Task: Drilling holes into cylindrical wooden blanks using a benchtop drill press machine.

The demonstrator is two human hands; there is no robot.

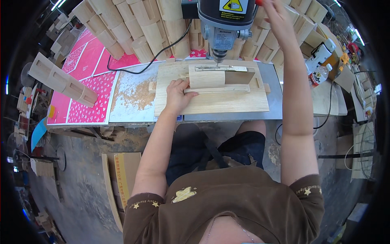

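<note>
A bench drill press stands at the back middle of the table. Its drill bit points down at a light wooden block, which lies in a wooden jig. Whether the tip touches the wood I cannot tell. My left hand grips the block's left end, thumb along the near side. High at the upper edge, my right hand is closed at the red-knobbed feed handle of the drill; part of that grip is out of the picture.
Stacked wooden blocks crowd behind the drill, and another short stack leans at the left. Sawdust covers the metal tabletop beside the jig. A black cable loops over the table. Bottles stand at the right; a cardboard box lies below.
</note>
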